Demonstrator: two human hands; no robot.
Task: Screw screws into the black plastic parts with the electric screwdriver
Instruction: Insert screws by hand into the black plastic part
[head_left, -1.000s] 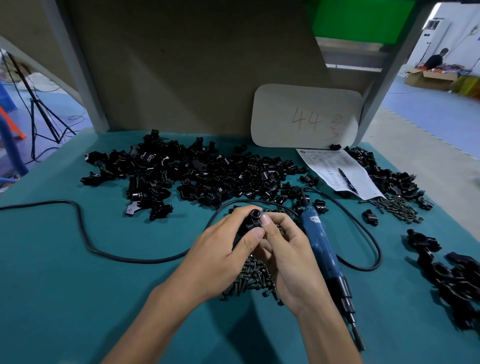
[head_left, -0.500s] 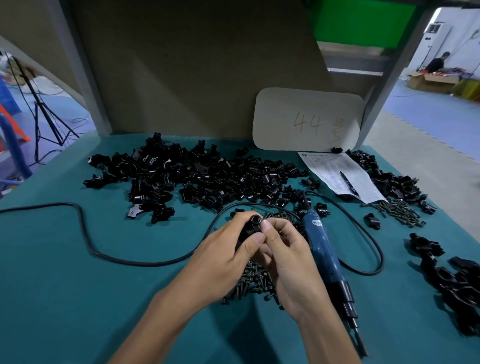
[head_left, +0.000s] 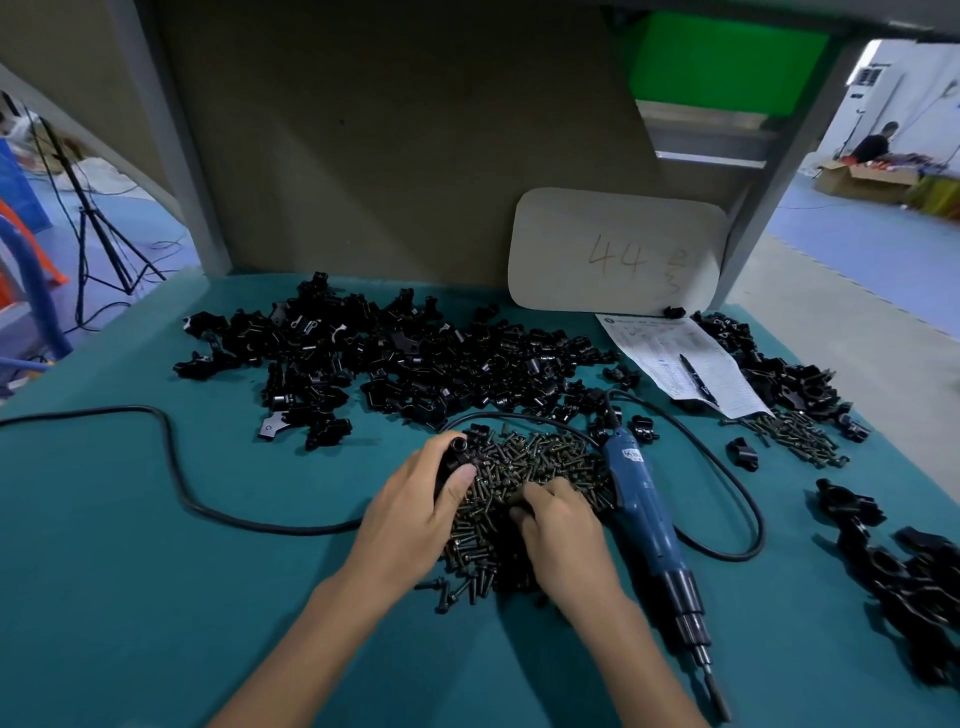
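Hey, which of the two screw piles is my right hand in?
The larger pile beside the blue electric screwdriver, under your right hand; the smaller pile lies apart at the right, by the paper sheet.

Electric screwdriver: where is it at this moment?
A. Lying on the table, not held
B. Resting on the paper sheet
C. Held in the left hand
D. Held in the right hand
A: the electric screwdriver lies flat on the table beside the right hand, not gripped.

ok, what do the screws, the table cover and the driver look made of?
Screws: likely metal, dark bronze finish, small glints.
Table cover: looks like matte teal fabric or mat, no shine.
Driver: blue body probably moulded plastic, soft sheen.
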